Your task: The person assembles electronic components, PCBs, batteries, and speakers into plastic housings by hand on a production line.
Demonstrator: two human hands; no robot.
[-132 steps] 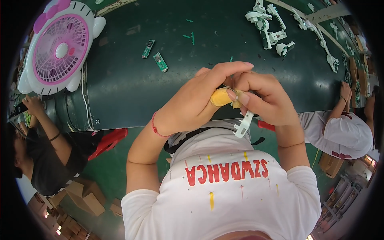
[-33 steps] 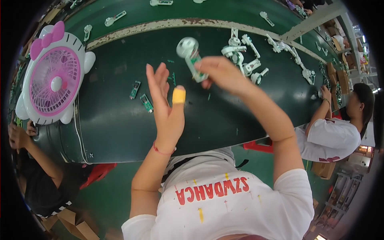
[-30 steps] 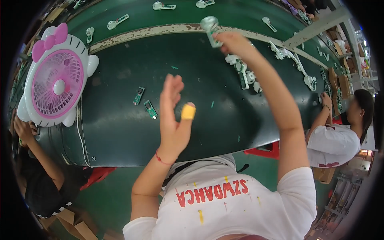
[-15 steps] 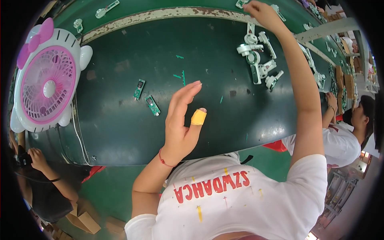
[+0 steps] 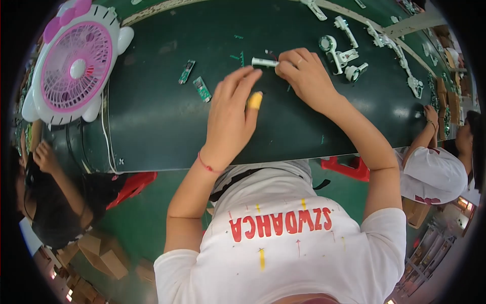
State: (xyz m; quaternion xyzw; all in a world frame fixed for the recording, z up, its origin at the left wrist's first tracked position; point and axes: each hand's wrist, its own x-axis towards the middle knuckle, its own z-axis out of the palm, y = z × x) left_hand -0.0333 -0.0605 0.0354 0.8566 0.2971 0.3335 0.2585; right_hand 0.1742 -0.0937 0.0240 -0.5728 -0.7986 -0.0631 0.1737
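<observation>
My right hand (image 5: pixel 309 78) is closed round a white plastic piece. Its slim white handle (image 5: pixel 263 63) sticks out to the left, and the rest is hidden by my fingers. Just left of that end is my left hand (image 5: pixel 230 109), fingers extended and thumb apart, with yellow tape round the thumb. It holds nothing, and I cannot tell whether its fingertips touch the handle. Two small green circuit boards (image 5: pixel 202 89) lie on the dark green table to the left of it. Right of my right hand lie several white plastic handheld parts (image 5: pixel 329 48) with round heads.
A white and pink fan (image 5: pixel 76 71) stands at the left, with a white cable (image 5: pixel 105 126) below it. Green scraps (image 5: pixel 242 58) lie on the table (image 5: pixel 162 137). More white parts (image 5: pixel 405 66) lie along the far right rail. Co-workers sit at both sides.
My right hand has come back from the far rail to the middle with a white plastic piece in it. My head view has shifted, and both hands are now close together.
</observation>
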